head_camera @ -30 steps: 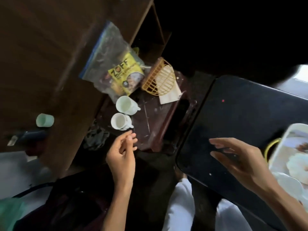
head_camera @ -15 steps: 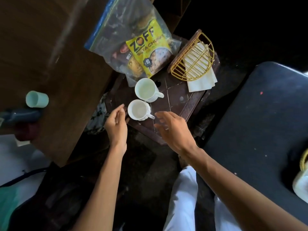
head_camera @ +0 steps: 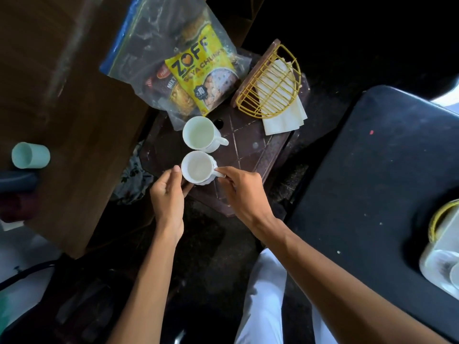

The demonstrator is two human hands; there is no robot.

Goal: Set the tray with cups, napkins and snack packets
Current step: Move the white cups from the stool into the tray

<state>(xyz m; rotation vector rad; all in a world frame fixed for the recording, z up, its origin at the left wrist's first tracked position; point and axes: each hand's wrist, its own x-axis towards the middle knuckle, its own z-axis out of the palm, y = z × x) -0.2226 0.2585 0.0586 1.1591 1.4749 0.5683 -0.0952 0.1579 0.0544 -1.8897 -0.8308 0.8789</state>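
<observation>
Right hand [head_camera: 244,192] fingers [head_camera: 224,173] pinched the handle of the nearer small white ceramic cup [head_camera: 198,170], while the left hand [head_camera: 169,194] fingers rested loosely curled against its rim, probably steadying it (looked tippy) on the dark brown counter [head_camera: 250,150], ready for lifting.

Pretty dim shot overall, the upper right is basically solid black. What light there is falls from above onto the white cups [head_camera: 198,167] and the yellow snack packet [head_camera: 203,70], which stand out. The plastic bag [head_camera: 149,40] shows some glare, and the wide lens bends the edges, where things go soft.
</observation>
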